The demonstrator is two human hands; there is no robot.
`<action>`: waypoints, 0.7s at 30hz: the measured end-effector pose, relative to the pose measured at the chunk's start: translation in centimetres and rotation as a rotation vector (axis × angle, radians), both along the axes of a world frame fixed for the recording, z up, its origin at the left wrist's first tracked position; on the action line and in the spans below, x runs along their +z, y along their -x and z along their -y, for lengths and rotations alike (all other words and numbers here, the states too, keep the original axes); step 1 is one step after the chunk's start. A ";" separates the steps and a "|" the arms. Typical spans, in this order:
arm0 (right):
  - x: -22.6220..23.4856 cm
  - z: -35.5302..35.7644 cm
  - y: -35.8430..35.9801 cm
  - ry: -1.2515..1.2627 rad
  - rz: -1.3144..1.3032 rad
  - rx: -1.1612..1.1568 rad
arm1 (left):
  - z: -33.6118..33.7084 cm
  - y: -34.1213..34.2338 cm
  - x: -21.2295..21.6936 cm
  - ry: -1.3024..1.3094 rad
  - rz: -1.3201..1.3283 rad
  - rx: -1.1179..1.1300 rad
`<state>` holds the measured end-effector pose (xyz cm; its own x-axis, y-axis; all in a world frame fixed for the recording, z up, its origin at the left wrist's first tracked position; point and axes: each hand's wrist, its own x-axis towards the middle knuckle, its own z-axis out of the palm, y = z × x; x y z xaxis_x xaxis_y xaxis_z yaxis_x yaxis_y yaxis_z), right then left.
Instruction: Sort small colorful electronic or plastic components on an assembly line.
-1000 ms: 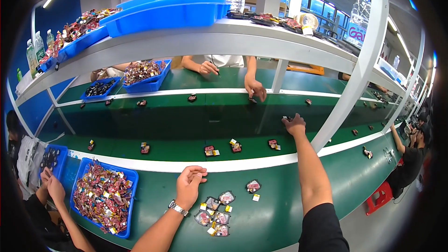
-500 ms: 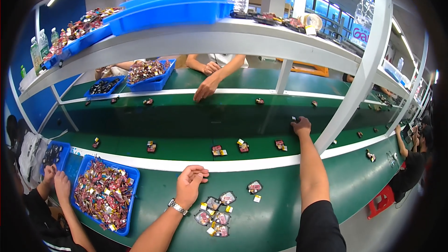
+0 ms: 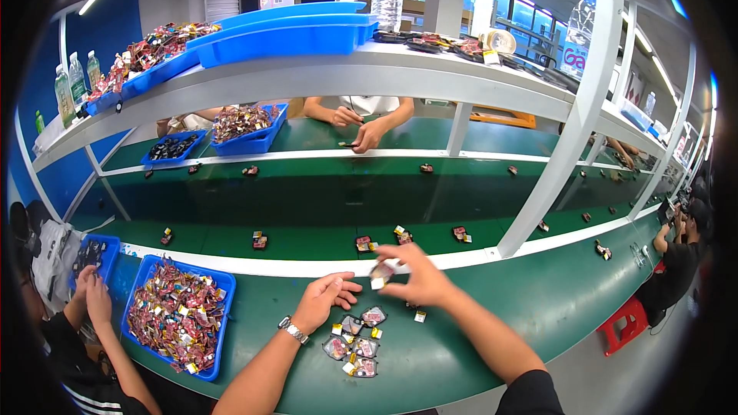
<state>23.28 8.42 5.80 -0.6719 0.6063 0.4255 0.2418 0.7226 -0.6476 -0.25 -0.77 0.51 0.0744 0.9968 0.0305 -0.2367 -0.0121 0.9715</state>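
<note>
Module [image 3: 381, 271] with white tab pinched in right hand [image 3: 423, 280] fingers, near white rail [image 3: 465, 260], at 2 o'clock from left hand [image 3: 321, 303]. Left fingers loosely curled, slightly spread. Module cluster [image 3: 366, 347] on tabletop [image 3: 553, 300] at 5 o'clock; heaped blue tray [image 3: 227, 315] at 9 o'clock.

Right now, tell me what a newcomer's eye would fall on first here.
Probably the large blue trays stacked on the white shelf across the top. Next, likely, the blue bin at lower left, heaped with small reddish pieces. Then the right hand, holding a small dark-rimmed part in its fingers near the middle, above the green bench.
</note>
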 end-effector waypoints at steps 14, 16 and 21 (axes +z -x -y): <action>-2.2 -7.6 -5.8 -0.244 0.256 -0.761 | -0.1 0.9 -0.6 0.112 0.043 0.010; -5.4 -10.7 -10.9 -0.100 0.292 -0.966 | -0.9 -0.2 -0.7 0.096 0.055 -0.026; -7.0 -11.5 -11.1 -0.004 0.304 -1.072 | -0.4 0.4 -0.7 0.106 0.092 0.023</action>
<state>34.34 19.89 -1.18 0.1222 0.9340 0.3357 0.8902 0.0464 -0.4533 -0.67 -0.39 -0.14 0.0529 0.9962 -0.0696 -0.3261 0.0831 0.9417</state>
